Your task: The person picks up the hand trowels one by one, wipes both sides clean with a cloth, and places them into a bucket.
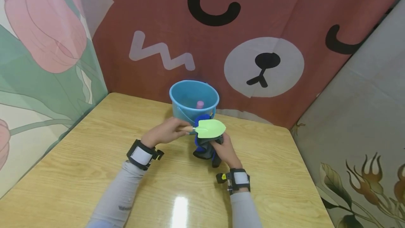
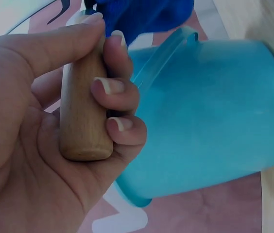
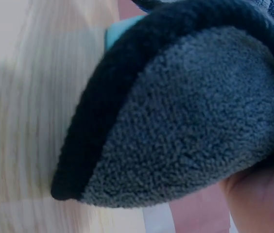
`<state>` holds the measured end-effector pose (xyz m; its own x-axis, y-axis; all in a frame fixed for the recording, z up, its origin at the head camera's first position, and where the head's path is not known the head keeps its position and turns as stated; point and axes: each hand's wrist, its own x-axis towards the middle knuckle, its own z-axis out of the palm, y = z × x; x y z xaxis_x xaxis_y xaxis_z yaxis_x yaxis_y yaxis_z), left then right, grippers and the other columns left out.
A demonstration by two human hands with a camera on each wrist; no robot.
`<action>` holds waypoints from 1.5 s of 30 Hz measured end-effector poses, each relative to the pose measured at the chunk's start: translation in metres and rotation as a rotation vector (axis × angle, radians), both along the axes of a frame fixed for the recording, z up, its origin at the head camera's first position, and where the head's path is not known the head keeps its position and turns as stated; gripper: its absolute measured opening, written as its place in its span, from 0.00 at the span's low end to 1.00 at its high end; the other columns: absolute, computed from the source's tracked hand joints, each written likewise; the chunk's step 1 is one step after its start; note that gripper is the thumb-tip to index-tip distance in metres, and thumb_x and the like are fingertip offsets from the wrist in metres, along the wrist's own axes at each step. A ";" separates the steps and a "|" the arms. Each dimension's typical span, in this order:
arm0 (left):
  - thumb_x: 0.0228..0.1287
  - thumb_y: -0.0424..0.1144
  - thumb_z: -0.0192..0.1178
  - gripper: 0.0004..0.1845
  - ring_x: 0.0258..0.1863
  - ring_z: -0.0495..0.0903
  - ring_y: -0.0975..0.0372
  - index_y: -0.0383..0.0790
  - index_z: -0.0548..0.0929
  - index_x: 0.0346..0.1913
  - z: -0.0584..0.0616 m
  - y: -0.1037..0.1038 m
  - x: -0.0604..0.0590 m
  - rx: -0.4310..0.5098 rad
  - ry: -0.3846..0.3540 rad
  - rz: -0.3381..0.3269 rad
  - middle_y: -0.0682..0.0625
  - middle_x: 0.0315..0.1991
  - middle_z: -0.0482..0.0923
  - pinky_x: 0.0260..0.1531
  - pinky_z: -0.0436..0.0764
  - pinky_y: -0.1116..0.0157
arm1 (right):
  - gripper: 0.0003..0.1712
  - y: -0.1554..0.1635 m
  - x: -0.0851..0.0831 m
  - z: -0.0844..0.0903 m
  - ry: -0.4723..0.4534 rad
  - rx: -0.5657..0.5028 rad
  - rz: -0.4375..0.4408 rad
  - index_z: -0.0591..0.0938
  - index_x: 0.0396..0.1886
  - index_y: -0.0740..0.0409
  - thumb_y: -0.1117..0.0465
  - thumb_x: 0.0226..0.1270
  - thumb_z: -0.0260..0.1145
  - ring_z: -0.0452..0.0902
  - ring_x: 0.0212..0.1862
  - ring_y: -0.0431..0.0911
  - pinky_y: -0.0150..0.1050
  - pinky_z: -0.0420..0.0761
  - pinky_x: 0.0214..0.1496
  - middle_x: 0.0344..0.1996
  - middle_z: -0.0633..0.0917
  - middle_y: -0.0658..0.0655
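Note:
A small hand trowel has a light green blade (image 1: pixel 211 128) and a wooden handle (image 2: pixel 84 111). My left hand (image 1: pixel 164 130) grips that handle, fingers curled round it, with the blade pointing right. Just below the blade, my right hand (image 1: pixel 226 150) holds a cloth (image 1: pixel 205 147), grey with dark edging and blue parts. In the right wrist view a grey, fuzzy fold of the cloth (image 3: pixel 190 121) hides most of the hand. Whether cloth and blade touch, I cannot tell. Behind both hands stands a blue bucket (image 1: pixel 180 111) with its handle hanging down.
A pink object (image 1: pixel 200 105) shows inside the bucket. The wooden table (image 1: pixel 272 185) carries everything and meets a brown bear-print curtain (image 1: pixel 158 17) at the back. Printed cloths hang on the left and right sides.

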<state>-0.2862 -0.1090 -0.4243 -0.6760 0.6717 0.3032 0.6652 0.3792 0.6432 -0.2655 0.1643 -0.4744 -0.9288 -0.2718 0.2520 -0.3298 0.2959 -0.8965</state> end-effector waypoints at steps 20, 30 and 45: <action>0.70 0.32 0.64 0.05 0.32 0.74 0.64 0.43 0.81 0.35 -0.001 0.003 0.000 -0.030 0.021 0.015 0.55 0.28 0.75 0.38 0.77 0.63 | 0.27 0.003 -0.011 -0.014 0.070 0.024 -0.033 0.74 0.68 0.55 0.60 0.72 0.67 0.72 0.69 0.55 0.56 0.68 0.72 0.63 0.80 0.59; 0.71 0.32 0.64 0.04 0.33 0.75 0.62 0.43 0.81 0.37 -0.001 -0.003 0.000 -0.033 -0.005 0.045 0.52 0.30 0.76 0.39 0.78 0.63 | 0.29 0.010 -0.009 -0.007 0.052 -0.004 -0.002 0.71 0.73 0.56 0.62 0.75 0.65 0.67 0.73 0.56 0.58 0.61 0.76 0.68 0.76 0.61; 0.71 0.33 0.64 0.03 0.33 0.76 0.62 0.43 0.84 0.43 -0.003 -0.013 -0.001 -0.062 -0.022 0.080 0.48 0.33 0.80 0.39 0.78 0.62 | 0.23 0.017 -0.008 -0.004 0.055 -0.016 -0.072 0.77 0.66 0.52 0.60 0.73 0.66 0.72 0.68 0.55 0.59 0.68 0.71 0.64 0.79 0.58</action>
